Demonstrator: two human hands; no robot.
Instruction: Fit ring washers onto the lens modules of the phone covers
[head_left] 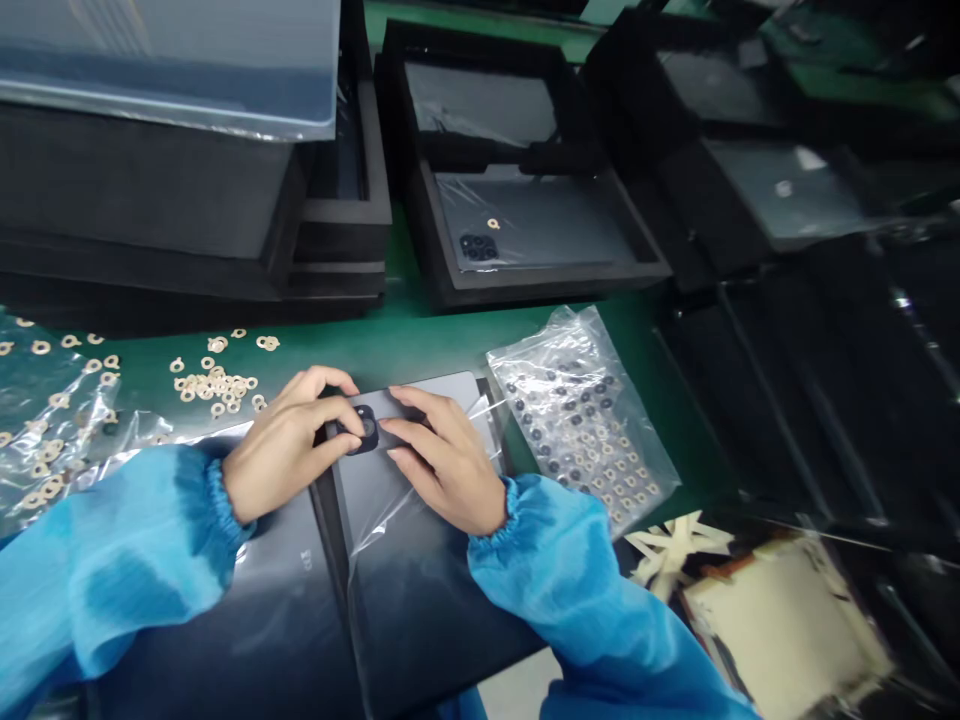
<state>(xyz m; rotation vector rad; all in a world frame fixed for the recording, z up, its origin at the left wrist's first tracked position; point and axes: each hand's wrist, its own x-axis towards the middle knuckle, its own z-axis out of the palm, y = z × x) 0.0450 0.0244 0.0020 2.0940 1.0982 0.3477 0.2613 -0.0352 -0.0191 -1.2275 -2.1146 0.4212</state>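
Blue sleeves [154, 530], gathered at the wrists, reach up from the bottom edge over two dark panels. One panel [427, 590] lies under both hands at the middle of the green table [442, 345]; the other [277, 620] lies beside it at seven o'clock.

From where I stand, the left hand [289, 445] has its thumb and forefinger drawn together right at the black camera block [364, 430]; whether a small piece sits between them I cannot tell. The right hand [454, 470] is spread loosely, fingertips resting on the panel just beside the block, gripping nothing that I can see, probably to keep it from sliding.

At nine to ten o'clock, loose pale rings [217, 383] lie in a heap, likely left out of their bag for easy picking. Beyond them at nine, a clear bag [75, 410] has more pale rings in or on it. At three o'clock, another clear bag [570, 335] holds dark rings and pale ones in rows.

At one o'clock, a black tray [555, 278] cradles a film-covered panel with its own camera block and one ring on top. Stacked trays [150, 190] stand at ten to eleven.
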